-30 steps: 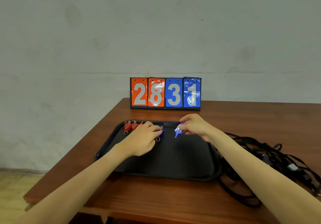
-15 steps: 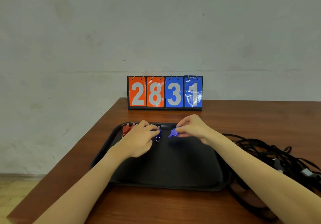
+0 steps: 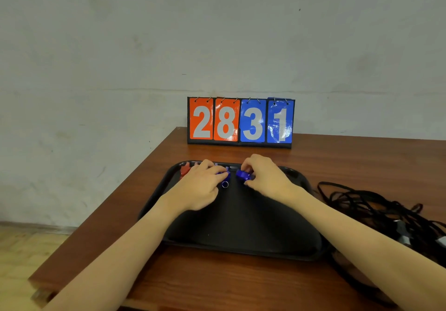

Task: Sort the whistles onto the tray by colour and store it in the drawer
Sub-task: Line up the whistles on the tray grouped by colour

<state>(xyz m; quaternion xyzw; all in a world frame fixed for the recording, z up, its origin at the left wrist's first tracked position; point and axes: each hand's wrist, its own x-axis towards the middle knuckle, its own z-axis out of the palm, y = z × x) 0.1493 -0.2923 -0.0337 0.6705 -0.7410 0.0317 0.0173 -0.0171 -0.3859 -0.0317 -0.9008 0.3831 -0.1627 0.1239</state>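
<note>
Black tray (image 3: 241, 245) on tabletop (image 3: 217, 281). Right hand (image 3: 268, 178) pinches blue whistle (image 3: 242, 175), long axis left-right, at far edge. Left hand (image 3: 205, 185) fingers curl on second blue whistle (image 3: 223, 174); red whistles (image 3: 185, 169) far-left.

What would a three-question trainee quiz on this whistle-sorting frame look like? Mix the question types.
1. True or false: the red plastic whistles sit at the far left corner of the black plastic tray.
2. Which hand pinches the blue plastic whistle nearer the tray's middle: A) left hand B) right hand?
3. Fill in: the orange-and-blue flip scoreboard reads ____.

Key: 1 true; 2 B; 3 2831.
</note>
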